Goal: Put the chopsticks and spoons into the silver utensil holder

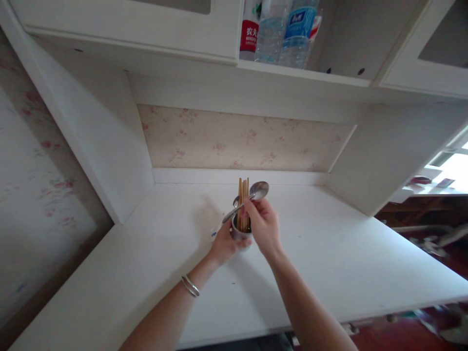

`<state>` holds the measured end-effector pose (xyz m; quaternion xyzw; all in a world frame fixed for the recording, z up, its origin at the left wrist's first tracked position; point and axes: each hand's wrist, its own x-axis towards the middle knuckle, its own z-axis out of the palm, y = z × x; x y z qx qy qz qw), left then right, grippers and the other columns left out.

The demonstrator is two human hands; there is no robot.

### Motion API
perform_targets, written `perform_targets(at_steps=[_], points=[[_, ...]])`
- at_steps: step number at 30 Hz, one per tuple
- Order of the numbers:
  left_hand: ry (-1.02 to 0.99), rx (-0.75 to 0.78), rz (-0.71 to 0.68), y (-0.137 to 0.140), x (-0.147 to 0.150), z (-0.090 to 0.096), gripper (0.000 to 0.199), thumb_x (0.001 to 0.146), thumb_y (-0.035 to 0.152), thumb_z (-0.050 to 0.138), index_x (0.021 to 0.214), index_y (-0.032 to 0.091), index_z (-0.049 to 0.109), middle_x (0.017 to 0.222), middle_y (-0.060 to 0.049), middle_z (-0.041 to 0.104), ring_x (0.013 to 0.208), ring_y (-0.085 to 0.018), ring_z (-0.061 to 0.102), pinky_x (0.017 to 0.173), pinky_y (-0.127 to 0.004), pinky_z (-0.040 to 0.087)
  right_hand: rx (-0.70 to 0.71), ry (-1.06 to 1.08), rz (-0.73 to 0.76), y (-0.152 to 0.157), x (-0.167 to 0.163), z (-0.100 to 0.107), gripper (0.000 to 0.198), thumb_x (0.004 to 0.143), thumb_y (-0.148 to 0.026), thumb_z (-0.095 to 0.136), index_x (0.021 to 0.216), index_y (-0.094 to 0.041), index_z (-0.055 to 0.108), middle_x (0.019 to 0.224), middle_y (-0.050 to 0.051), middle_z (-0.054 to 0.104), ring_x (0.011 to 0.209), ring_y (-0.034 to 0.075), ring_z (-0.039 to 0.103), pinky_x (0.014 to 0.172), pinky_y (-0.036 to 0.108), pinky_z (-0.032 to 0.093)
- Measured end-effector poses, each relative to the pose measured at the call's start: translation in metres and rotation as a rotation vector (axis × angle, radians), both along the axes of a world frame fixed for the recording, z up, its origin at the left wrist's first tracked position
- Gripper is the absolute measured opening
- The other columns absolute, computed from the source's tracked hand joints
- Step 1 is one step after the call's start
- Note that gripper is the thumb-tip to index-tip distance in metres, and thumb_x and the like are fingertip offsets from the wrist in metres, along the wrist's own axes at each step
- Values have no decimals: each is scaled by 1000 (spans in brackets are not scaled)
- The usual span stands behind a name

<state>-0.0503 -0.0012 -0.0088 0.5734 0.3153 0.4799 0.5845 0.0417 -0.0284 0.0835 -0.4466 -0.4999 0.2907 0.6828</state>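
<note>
My left hand (224,245) is wrapped round a small light-coloured cup (239,235) on the white surface. Several wooden chopsticks (243,187) stand upright in the cup. In front of them, my right hand (263,225) pinches a metal spoon (260,189) by its handle. The spoon is tilted, its bowl up to the right and its handle end down to the left above the cup. Part of another shiny metal utensil (236,201) shows behind the chopsticks, mostly hidden. Next to my left hand lies a small white item with a blue mark (214,234), partly covered.
The white desktop (314,273) runs back to a floral wall panel (234,141), with white side panels (98,126) at both ends. Overhead, a shelf (336,77) holds several plastic bottles (270,34). Shelves with assorted things (427,234) stand at the right.
</note>
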Motion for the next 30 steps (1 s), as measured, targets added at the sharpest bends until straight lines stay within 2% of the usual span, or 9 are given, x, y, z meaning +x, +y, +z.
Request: perform_targets(at_steps=[3,6,11,17,22,26,30], points=[[23,32,6,-2,0,1,70,58,21,83,121,18,51,116,-11,64,100,-22,63,92,-39,47,-20,-46,-163,8,37,-8,23,82,-42,60,80,-19,61,67,-1,63,62,14,59,62,26,48],[43,47,3,-1,0,-1,72,58,19,83,122,18,50,120,-12,62,104,-22,62,95,-38,46,-63,-219,-292,11,56,-24,26,84,-44,57,79,-19,62,69,0,65,64,16,61,63,28,47],[49,35,10,0,1,-4,75,58,18,84,124,17,48,123,-13,60,107,-23,61,95,-37,46,-72,-433,-395,6,59,-39,26,87,-42,53,80,-20,63,73,2,68,67,17,64,64,27,46],[65,27,9,0,1,-5,75,59,21,84,124,17,47,123,-13,60,109,-24,60,95,-37,47,-44,-504,-466,6,61,-33,23,87,-38,52,78,-20,63,71,2,68,64,16,64,65,27,47],[57,31,0,-1,3,-5,70,61,20,82,122,18,49,122,-12,61,107,-22,61,94,-37,47,-33,-485,-433,6,61,-34,22,88,-37,52,80,-20,63,75,2,68,65,15,63,63,26,48],[61,56,23,0,3,-8,70,60,20,83,122,18,49,121,-10,61,108,-22,61,96,-37,46,-41,-513,-356,11,55,-49,21,88,-35,51,82,-21,65,78,3,68,66,16,63,65,27,49],[68,78,25,2,3,-14,72,61,18,82,124,19,48,122,-9,61,111,-23,59,99,-39,44,-133,-499,-279,19,54,-67,21,84,-35,54,79,-20,67,80,4,67,67,17,62,63,30,49]])
